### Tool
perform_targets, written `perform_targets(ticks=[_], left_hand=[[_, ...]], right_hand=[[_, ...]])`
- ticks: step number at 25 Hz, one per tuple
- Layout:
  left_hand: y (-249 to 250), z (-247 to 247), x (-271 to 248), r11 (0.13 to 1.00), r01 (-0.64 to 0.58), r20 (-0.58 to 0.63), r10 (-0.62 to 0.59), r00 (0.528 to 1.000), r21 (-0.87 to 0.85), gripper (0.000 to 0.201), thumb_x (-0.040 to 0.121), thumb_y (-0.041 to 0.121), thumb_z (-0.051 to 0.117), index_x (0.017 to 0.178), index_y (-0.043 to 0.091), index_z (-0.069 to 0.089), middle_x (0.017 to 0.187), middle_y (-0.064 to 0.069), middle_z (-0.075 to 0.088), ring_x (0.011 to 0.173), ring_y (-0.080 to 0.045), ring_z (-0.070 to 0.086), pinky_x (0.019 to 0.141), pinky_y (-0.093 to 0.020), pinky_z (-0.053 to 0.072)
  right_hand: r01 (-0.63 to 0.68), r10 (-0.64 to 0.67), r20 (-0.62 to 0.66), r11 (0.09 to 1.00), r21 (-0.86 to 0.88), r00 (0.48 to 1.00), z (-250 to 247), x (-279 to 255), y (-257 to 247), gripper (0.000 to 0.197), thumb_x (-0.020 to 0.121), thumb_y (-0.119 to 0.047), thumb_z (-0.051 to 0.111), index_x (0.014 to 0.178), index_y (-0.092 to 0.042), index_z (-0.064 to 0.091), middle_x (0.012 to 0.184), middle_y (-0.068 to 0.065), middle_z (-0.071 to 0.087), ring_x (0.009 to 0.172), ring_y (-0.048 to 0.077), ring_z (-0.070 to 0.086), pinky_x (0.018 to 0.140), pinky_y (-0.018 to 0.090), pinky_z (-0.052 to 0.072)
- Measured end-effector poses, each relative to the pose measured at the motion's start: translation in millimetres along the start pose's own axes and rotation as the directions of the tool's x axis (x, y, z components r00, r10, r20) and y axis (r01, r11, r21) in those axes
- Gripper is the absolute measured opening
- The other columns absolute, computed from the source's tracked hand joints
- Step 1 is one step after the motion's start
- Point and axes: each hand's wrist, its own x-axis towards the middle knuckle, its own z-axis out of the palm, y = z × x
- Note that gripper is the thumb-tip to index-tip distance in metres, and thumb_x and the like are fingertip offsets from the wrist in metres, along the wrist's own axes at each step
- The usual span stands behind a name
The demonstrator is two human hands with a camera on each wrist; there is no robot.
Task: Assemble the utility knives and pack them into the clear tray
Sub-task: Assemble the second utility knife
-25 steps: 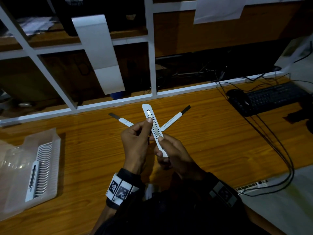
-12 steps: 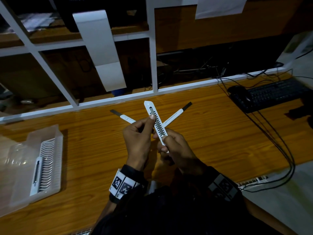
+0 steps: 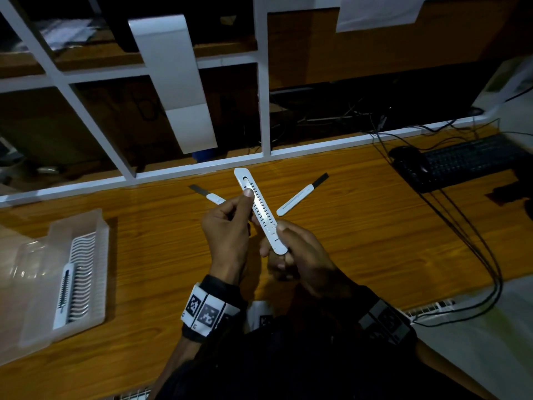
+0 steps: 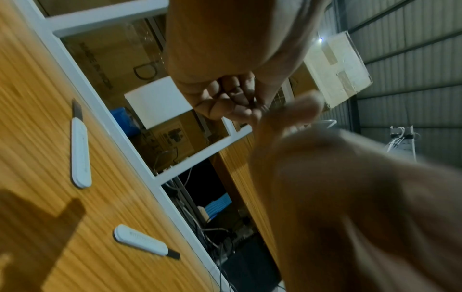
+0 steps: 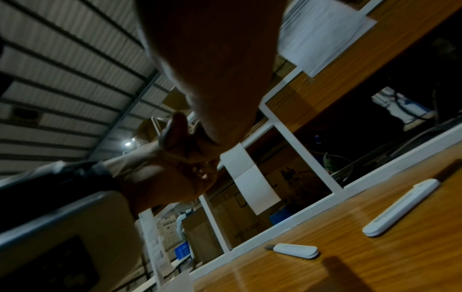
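Wooden worktop (image 3: 360,241) runs back to a white shelf frame (image 3: 202,166); the clear tray (image 3: 37,298), one knife slotted in, sits near its left edge. Above the middle, the left hand (image 3: 227,235) and right hand (image 3: 300,255) both grip a white utility knife (image 3: 261,212), fingers curled, tip tilted toward the frame. Two more knives (image 3: 300,194) lie behind.

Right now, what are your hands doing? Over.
Left hand and right hand both grip one knife. One knife in tray. Two loose on desk. Nothing blocking.
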Motion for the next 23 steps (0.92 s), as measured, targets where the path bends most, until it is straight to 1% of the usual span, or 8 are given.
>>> perform_targets(ticks=[2,5,10,13,15,18,20,23], left_hand=[[-0.4,-4.6,2.2,1.0,0.001,-0.011,-0.001,1.0,-0.018,0.024,0.097,0.024,0.068,0.08,0.01,0.079,0.06,-0.003,0.064,0.051,-0.01,0.054,0.049,-0.026,0.04],[-2.5,-3.9,0.8,1.0,-0.01,-0.01,0.01,1.0,-0.019,0.021,0.096,0.024,0.069,0.083,0.012,0.08,0.061,-0.007,0.064,0.052,-0.013,0.052,0.048,-0.026,0.039],[-0.7,-0.6,-0.4,1.0,-0.026,-0.001,0.026,1.0,-0.014,0.022,0.096,0.022,0.069,0.079,0.016,0.08,0.059,-0.001,0.065,0.051,-0.011,0.053,0.048,-0.026,0.04],[0.7,0.7,-2.8,0.999,-0.042,-0.008,0.042,0.999,-0.016,0.02,0.096,0.021,0.07,0.078,0.021,0.08,0.057,0.004,0.064,0.051,-0.011,0.051,0.048,-0.026,0.039],[0.2,2.5,-2.1,0.998,-0.055,-0.02,0.055,0.998,-0.028,0.018,0.095,0.021,0.07,0.08,0.018,0.08,0.057,0.003,0.061,0.051,-0.014,0.045,0.049,-0.028,0.036],[0.0,3.4,-0.4,0.997,-0.075,-0.032,0.074,0.997,-0.033,0.016,0.095,0.019,0.07,0.086,0.01,0.08,0.058,0.007,0.063,0.05,-0.009,0.045,0.048,-0.026,0.038],[1.0,1.8,-0.3,0.995,-0.093,-0.043,0.092,0.995,-0.022,0.017,0.095,0.019,0.071,0.088,0.005,0.08,0.059,0.008,0.065,0.05,-0.008,0.047,0.049,-0.026,0.04],[1.4,-2.1,0.0,0.992,-0.127,-0.046,0.126,0.991,-0.02,0.019,0.094,0.017,0.072,0.089,0.001,0.079,0.061,0.009,0.067,0.051,-0.007,0.05,0.05,-0.025,0.042]], right_hand=[[-0.029,0.029,0.003,0.999,0.042,1.0,-5.6,0.1,-1.2,0.039,0.098,-0.024,0.043,0.128,-0.005,0.059,0.076,0.006,0.065,0.048,0.01,0.039,0.045,0.023,0.029],[-0.009,0.009,-0.014,0.999,-0.039,1.0,-8.7,-2.7,-2.8,0.034,0.097,-0.015,0.048,0.127,-0.003,0.06,0.075,0.005,0.068,0.049,0.01,0.041,0.042,0.023,0.032],[0.028,-0.036,-0.074,0.994,-0.106,0.997,-7.1,-2.4,-2.2,0.03,0.096,-0.016,0.05,0.118,-0.001,0.064,0.074,0.006,0.07,0.047,0.01,0.043,0.042,0.022,0.032],[0.057,-0.075,-0.13,0.988,-0.142,0.989,-7.4,-3.8,-1.9,0.026,0.104,-0.014,0.05,0.115,0.005,0.064,0.067,0.006,0.063,0.047,0.012,0.041,0.042,0.023,0.032],[0.08,-0.108,-0.165,0.982,-0.172,0.98,-6.0,-3.8,-2.6,0.025,0.105,-0.012,0.049,0.113,0.006,0.064,0.065,0.006,0.059,0.046,0.011,0.039,0.041,0.022,0.031],[0.103,-0.137,-0.177,0.976,-0.192,0.975,-3.4,-3.9,-2.7,0.024,0.105,-0.013,0.049,0.11,0.004,0.065,0.062,0.003,0.058,0.045,0.009,0.039,0.04,0.022,0.032],[0.105,-0.134,-0.15,0.977,-0.188,0.98,-2.6,-5.1,-2.7,0.025,0.106,-0.012,0.047,0.113,0.005,0.064,0.061,-0.001,0.06,0.046,0.01,0.041,0.042,0.023,0.033],[0.102,-0.121,-0.101,0.98,-0.173,0.988,-3.6,-7.5,-3.7,0.026,0.104,-0.014,0.048,0.116,0.002,0.065,0.069,0.003,0.065,0.053,0.014,0.044,0.046,0.028,0.036]])
